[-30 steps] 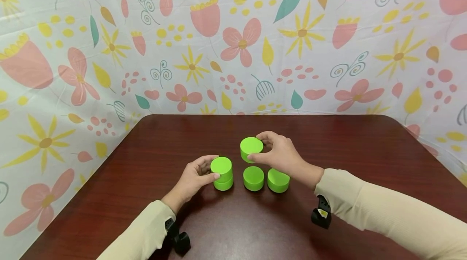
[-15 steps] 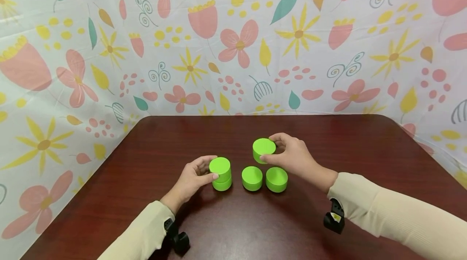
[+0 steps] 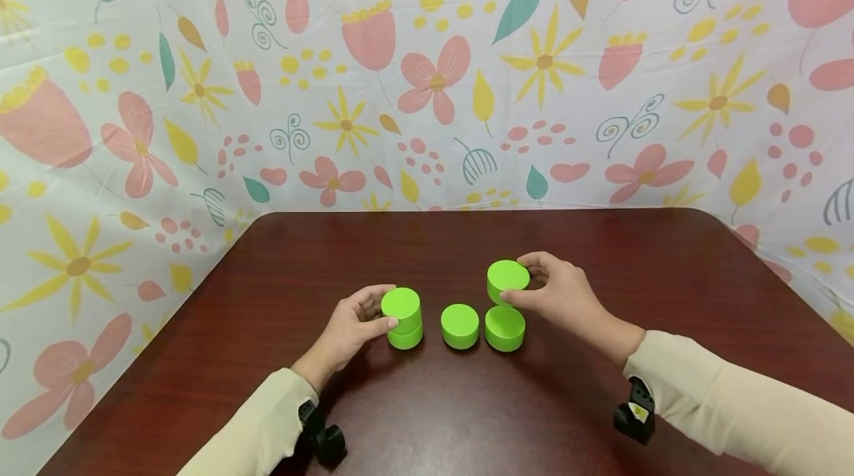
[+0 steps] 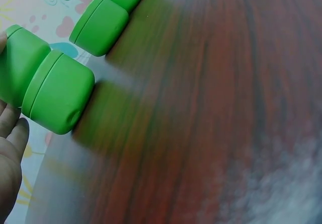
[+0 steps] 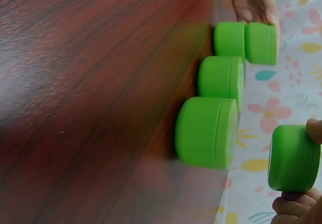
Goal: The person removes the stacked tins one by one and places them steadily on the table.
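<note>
Okay so both hands are busy here. The left hand [image 3: 350,329] has the upper tub [image 3: 401,305] of a two-high stack pinched, thumb on the near side and fingers around the back, so the gap is about as wide as the tub. That tub sits against the top of the lower tub [image 3: 405,337], a touch off centre toward the table's left edge. The lower tub stands upright on the dark wood table [image 3: 434,417].

Right hand [image 3: 559,292] is doing much the same grip: thumb at the front, fingers on the far side, pinching the raised tub [image 3: 505,281] in the air. From the head view it looks nearly in contact with the right-end tub [image 3: 505,330], but the right wrist view shows a clear gap, with the raised one higher and a bit nearer the table's right edge. Can't tell exactly how far forward it sits.

Between the stack and the right-end tub there's the middle tub [image 3: 459,328], standing upright, just beside its right-hand neighbour but not touching. All five are bright green and round. The row runs roughly parallel to the table's far edge, well short of it and well in from the left and right edges. Neither hand touches the middle or right-end one.
</note>
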The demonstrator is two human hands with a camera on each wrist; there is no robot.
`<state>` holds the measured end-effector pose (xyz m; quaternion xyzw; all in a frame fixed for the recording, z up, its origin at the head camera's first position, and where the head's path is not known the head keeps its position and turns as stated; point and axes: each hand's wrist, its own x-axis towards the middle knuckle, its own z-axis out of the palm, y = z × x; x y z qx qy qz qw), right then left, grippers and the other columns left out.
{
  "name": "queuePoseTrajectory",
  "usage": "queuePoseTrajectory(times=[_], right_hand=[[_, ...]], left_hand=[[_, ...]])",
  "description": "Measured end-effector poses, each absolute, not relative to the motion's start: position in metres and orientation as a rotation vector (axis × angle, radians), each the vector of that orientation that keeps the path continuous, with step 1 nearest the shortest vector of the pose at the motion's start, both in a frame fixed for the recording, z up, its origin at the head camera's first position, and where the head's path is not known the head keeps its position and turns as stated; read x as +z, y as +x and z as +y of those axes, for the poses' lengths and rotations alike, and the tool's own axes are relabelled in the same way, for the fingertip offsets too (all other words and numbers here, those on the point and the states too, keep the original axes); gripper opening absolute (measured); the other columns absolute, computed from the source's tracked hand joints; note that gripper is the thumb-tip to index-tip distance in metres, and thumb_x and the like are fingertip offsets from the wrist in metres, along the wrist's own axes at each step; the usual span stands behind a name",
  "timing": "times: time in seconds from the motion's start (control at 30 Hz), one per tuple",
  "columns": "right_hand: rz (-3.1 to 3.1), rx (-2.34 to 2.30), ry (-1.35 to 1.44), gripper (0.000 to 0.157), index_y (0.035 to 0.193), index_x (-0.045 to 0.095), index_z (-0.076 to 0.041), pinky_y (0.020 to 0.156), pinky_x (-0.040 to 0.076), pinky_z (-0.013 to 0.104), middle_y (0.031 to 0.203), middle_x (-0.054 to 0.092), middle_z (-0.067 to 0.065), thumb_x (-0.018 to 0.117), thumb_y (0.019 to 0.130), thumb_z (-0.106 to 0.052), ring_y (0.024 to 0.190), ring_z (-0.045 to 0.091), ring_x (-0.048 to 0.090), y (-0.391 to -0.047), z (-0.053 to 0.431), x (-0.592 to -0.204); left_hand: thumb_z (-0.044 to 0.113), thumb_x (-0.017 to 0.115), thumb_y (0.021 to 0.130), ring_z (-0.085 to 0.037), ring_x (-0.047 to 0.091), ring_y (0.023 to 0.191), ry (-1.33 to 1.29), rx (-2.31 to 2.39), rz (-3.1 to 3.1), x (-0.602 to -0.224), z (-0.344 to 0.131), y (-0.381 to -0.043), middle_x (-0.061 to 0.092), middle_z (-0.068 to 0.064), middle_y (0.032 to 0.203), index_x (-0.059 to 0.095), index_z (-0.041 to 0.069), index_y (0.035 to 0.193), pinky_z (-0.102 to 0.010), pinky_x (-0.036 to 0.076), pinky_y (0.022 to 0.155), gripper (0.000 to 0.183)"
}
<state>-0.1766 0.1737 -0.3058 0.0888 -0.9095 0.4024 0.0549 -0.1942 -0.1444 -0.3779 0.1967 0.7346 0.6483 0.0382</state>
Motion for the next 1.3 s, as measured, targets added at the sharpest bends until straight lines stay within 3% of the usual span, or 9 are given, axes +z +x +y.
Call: queuePoseTrajectory(times=[0.87,1.3], right_hand=[[-2.758,1.14,0.142,0.061,0.115,0.056,0.003,0.077,0.051,0.037,0.107,0.064,0.017,0.078,0.072,-0.034,0.096,0.029,0.063,-0.158,0.208,-0.33],[-2.785,1.124,0.07,0.063,0.115,0.056,0.003,0.076,0.05,0.037,0.108,0.063,0.02,0.08,0.07,-0.035,0.095,0.03,0.062,-0.153,0.214,-0.345]], left_hand=[[0.001,0.069,0.08,-0.008,0.057,0.108,0.629,2.0,2.245,-0.38,-0.145,-0.195,0.054,-0.024,0.125,0.049,-0.003,0.127,-0.022,0.045,0.091,0.051],[0.001,0.069,0.08,-0.008,0.058,0.107,0.646,2.009,2.242,-0.382,-0.145,-0.197,0.062,-0.006,0.118,0.05,-0.003,0.127,-0.024,0.047,0.09,0.051]])
